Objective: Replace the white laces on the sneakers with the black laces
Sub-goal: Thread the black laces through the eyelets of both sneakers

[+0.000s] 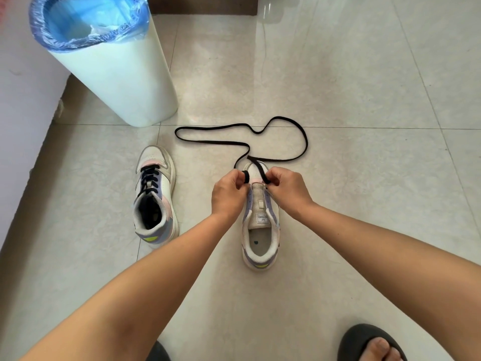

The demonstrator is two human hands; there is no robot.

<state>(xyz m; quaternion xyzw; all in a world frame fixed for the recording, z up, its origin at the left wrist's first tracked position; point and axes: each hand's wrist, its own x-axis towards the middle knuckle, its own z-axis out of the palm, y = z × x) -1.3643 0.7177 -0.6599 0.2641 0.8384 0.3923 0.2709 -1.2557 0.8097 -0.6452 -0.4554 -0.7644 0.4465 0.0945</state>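
Two white sneakers with lilac and pink panels stand on the tiled floor, toes pointing away from me. The left sneaker (pixel 155 196) carries black laces through its eyelets. The right sneaker (pixel 260 230) has bare eyelets and its tongue shows. A long black lace (pixel 242 143) lies looped on the floor beyond its toe, and both ends run back to my hands. My left hand (pixel 228 191) pinches one end at the lowest eyelets. My right hand (pixel 287 187) pinches the other end on the opposite side.
A tall white bin (pixel 122 82) with a blue plastic liner stands at the back left, close to the left sneaker. A wall runs along the left edge. My foot in a dark slipper (pixel 372 345) is at the bottom right.
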